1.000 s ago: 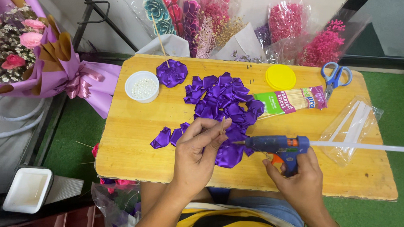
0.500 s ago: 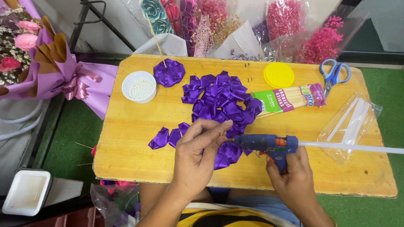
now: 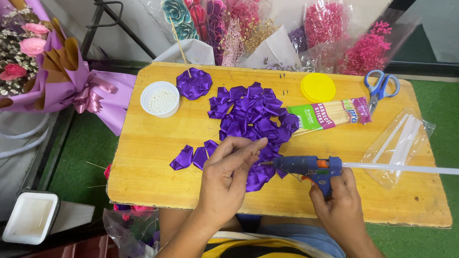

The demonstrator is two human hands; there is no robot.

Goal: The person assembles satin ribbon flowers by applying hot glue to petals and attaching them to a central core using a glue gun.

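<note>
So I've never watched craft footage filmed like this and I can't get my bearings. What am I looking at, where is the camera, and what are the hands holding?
The camera sits on the person's head and looks straight down, so both arms coming up from the bottom edge are that person's own.

The right hand grips a blue glue gun, with a long clear glue stick jutting out behind it. The left hand pinches something small at the gun's nozzle; what exactly is hidden by the fingers.

They work over a yellow wooden table. On it lie a heap of purple ribbon petals, a finished purple ribbon flower, a white tub of pearl beads, a yellow lid, a packet of wooden skewers, blue scissors and a clear bag of spare glue sticks. Wrapped bouquets surround the table.
</note>
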